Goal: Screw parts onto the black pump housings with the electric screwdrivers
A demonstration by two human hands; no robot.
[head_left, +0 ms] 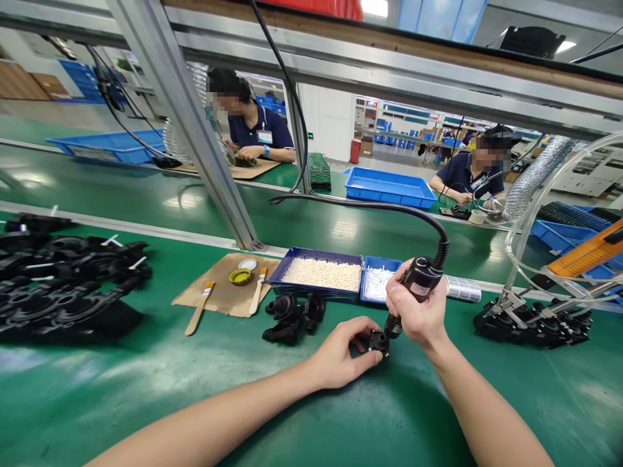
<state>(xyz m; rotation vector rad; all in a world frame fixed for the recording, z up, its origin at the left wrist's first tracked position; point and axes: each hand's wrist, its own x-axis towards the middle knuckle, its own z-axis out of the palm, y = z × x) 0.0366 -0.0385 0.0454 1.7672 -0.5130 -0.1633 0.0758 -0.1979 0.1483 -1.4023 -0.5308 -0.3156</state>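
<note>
My right hand [422, 310] is wrapped round a black corded electric screwdriver [419, 279], which is tilted with its tip pointing down and left. The tip meets a small round black plastic part [378, 344] on the green bench. My left hand [343, 353] grips that part between thumb and fingers and steadies it against the surface; some of its fingers are hidden behind it. Just behind my left hand sit several loose black plastic parts [293, 316]. Beyond them stand a blue tray of small cream-coloured pieces [316, 290] and a smaller blue bin of white pieces [365, 295].
Two brushes [200, 308] and an open yellow tin [240, 277] lie by brown cardboard [219, 285]. Black assemblies crowd the left [63, 285] and right [533, 324]. An orange tool [588, 250] with clear hoses stands right. Two co-workers sit across the line.
</note>
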